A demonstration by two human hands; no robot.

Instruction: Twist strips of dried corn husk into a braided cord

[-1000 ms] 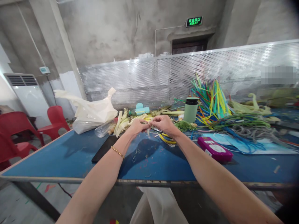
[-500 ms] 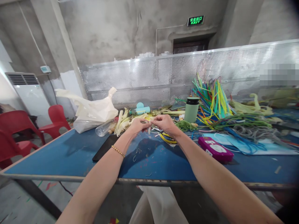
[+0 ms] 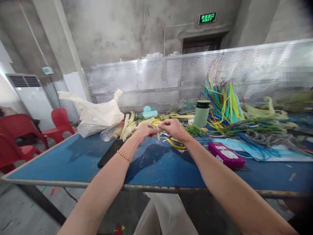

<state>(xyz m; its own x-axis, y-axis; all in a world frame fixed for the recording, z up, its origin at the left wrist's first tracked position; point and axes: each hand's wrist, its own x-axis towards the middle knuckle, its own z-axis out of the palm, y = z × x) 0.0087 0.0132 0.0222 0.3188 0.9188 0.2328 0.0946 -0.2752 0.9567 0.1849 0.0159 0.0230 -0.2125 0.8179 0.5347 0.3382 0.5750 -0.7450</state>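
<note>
Over the blue table (image 3: 80, 163), my left hand (image 3: 146, 130) and my right hand (image 3: 173, 128) meet fingertip to fingertip. Both are closed in a pinch on a small pale strip (image 3: 158, 135), whose end hangs below the fingers. What the strip is made of is too small to tell. Just beyond and left of my left hand lie pale dried husks (image 3: 128, 128). Yellow coiled cord (image 3: 174, 143) rests beneath my right wrist, with a tuft of green strands (image 3: 194, 130) beside it.
Left: a white plastic bag (image 3: 100, 112), a clear bottle (image 3: 107, 134) and a flat black device (image 3: 110, 154). Right: a green tumbler (image 3: 201, 116), a purple box (image 3: 226, 156), bundled coloured strips (image 3: 228, 104), tangled cords (image 3: 264, 130) and blue sheets (image 3: 264, 153). A perforated metal screen (image 3: 137, 78) stands behind.
The fingers of both hands have shifted slightly around the pale strip, my right fingertips moving a little apart from my left. The camera view has turned slightly.
</note>
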